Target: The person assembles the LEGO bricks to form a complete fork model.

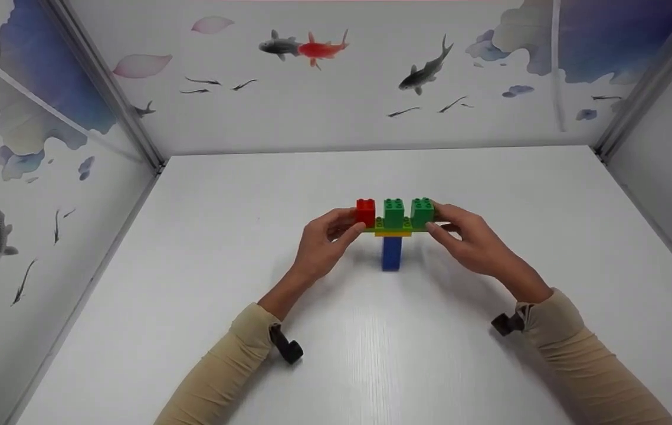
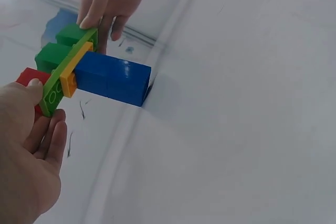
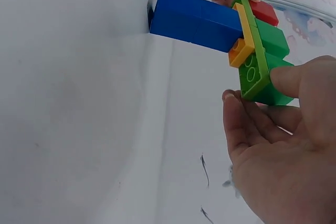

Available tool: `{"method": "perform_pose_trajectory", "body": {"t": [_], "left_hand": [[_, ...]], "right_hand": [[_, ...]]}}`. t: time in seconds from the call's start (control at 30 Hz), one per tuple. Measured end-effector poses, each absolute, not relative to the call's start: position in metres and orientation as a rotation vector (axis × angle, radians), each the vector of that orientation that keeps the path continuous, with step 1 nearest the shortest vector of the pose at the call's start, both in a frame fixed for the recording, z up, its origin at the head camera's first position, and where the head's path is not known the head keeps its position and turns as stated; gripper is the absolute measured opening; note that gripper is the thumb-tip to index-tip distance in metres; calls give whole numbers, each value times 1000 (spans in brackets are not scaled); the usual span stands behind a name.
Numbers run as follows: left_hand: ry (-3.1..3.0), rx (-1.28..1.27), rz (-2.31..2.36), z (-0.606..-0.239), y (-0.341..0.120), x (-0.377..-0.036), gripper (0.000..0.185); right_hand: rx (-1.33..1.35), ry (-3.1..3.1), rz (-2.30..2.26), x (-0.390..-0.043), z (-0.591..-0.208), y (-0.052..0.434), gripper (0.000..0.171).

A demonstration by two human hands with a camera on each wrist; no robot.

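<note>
**Block structure held at both ends near the middle of the table**

A small block structure [image 1: 393, 227] stands near the middle of the white table [image 1: 371, 354], somewhat toward the far edge. A blue column [image 1: 391, 253] rests upright on the surface. On it a yellow plate [image 1: 393, 234] is carried, and on that a long green plate [image 1: 394, 225] lies crosswise. Three bricks are seated on the green plate: a red brick [image 1: 365, 211] at the left end, a green brick [image 1: 394, 211] in the middle and a second green brick [image 1: 422, 211] at the right end.

The left end is pinched by the left hand [image 1: 323, 245], the thumb on the red brick and the fingers curled beneath the plate. The right end is gripped by the right hand [image 1: 470, 242], the thumb against the outer green brick and the fingers under the plate.

The table is enclosed at the far edge and both sides by white walls [image 1: 312, 112] printed with fish and blue washes. No container is seen.
</note>
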State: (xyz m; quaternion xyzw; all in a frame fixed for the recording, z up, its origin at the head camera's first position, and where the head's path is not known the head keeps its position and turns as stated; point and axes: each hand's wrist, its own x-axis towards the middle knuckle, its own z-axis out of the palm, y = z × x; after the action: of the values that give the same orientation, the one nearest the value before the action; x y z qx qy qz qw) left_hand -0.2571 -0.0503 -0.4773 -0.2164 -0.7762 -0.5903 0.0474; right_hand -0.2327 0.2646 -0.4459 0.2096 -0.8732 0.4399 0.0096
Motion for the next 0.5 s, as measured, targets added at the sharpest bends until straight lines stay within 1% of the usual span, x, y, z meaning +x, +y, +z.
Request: {"method": "perform_pose_trajectory", "body": {"t": [0.3,0.5], "left_hand": [[-2333,-616,-1908,-476,-49,-262,43],[-2389,-518,-1914,-475,-44,-265,43]], "right_hand": [[520,-2667,1379,-239,-449,259,60],[478,-2624,1482,-246,-454,260,51]]}}
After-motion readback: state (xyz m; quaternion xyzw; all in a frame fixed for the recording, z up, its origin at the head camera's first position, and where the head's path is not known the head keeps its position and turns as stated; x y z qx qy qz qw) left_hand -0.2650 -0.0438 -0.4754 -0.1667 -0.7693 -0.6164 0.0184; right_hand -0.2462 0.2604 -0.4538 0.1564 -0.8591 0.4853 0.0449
